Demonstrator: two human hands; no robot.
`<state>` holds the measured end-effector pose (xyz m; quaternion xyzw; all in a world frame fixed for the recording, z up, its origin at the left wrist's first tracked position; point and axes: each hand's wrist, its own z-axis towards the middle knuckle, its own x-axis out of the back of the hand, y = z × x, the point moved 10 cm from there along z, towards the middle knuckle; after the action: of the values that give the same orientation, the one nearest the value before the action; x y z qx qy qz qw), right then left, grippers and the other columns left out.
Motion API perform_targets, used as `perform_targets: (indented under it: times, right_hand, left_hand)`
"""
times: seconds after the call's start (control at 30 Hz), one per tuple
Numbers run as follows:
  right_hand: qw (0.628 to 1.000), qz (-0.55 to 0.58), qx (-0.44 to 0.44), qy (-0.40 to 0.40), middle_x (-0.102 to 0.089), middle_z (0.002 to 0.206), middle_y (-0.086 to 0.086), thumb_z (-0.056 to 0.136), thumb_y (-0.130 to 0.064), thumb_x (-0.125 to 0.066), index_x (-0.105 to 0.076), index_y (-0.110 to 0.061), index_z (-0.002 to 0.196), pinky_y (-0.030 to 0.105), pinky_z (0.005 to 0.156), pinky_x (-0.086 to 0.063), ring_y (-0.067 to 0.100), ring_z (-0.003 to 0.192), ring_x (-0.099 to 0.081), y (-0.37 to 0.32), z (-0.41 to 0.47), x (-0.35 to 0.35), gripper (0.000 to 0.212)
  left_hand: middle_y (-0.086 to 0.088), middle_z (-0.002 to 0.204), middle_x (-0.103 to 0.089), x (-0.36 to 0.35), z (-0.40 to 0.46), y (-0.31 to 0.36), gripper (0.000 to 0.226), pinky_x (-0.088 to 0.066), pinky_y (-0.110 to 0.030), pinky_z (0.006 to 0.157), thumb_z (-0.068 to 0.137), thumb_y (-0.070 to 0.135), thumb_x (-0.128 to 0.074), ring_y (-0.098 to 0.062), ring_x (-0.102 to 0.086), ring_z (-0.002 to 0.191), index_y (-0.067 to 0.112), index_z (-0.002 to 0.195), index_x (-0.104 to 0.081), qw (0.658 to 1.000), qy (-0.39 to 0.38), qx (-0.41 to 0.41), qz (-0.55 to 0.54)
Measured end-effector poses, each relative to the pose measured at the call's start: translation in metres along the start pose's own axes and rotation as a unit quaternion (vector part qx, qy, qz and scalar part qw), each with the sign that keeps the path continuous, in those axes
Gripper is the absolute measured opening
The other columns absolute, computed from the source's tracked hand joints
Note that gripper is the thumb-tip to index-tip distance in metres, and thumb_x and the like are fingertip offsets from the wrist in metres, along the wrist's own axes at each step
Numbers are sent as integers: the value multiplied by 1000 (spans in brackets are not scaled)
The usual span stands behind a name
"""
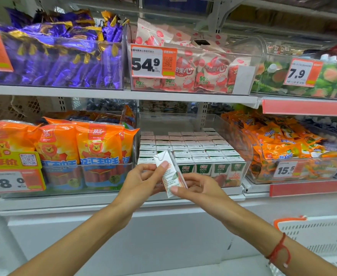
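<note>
The small juice carton point(170, 172), tilted toward 11 o'clock in front of the clear bin point(243, 144), is pinched by fingers of the left hand point(143, 182) near its top and the right hand point(199, 188) below; it seems light, stiff yet crushable, best held by its flat sides.

The loose carton point(170, 174) is showing white, with fine grey print and streaks of green and orange-red. At the lower shelf's front edge, the boxed cartons point(203, 168) are wearing white tops, green bands and orange-red fruit pictures. To their left, the sausage packs point(97, 144) are glowing orange, carrying red lion motifs and blue bands. On the upper shelf, the sweet wrappers point(60, 56) are shining purple with gold ends, and the packets point(213, 72) beside them are showing pale pink with red fruit print. The price tag point(153, 62) is standing out white and orange with black numerals.
</note>
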<state>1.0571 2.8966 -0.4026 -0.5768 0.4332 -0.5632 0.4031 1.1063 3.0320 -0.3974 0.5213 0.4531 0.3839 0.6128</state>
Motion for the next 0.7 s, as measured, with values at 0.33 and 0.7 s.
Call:
perform_targets:
  times: [0.33,0.7]
  right_hand:
    - [956,-198,136,169,-58,93,-19,64,-40,-87,-46,-35,99,5,70,-44,-14,90,-52,-23,-5,15,55]
    - [992,84,78,53,-74,104,-6,66,-63,-63,-70,-30,104,34,101,-48,15,111,-64,-19,5,28,51]
  left_hand:
    - [18,82,-74,0,-2,15,18,-58,-22,73,79,27,-76,-2,-72,82,35,91,-66,991,33,-101,82]
    - [29,118,-59,-9,-28,60,46,-50,-17,93,82,15,-76,4,-53,115,39,117,-58,875,-13,-322,361]
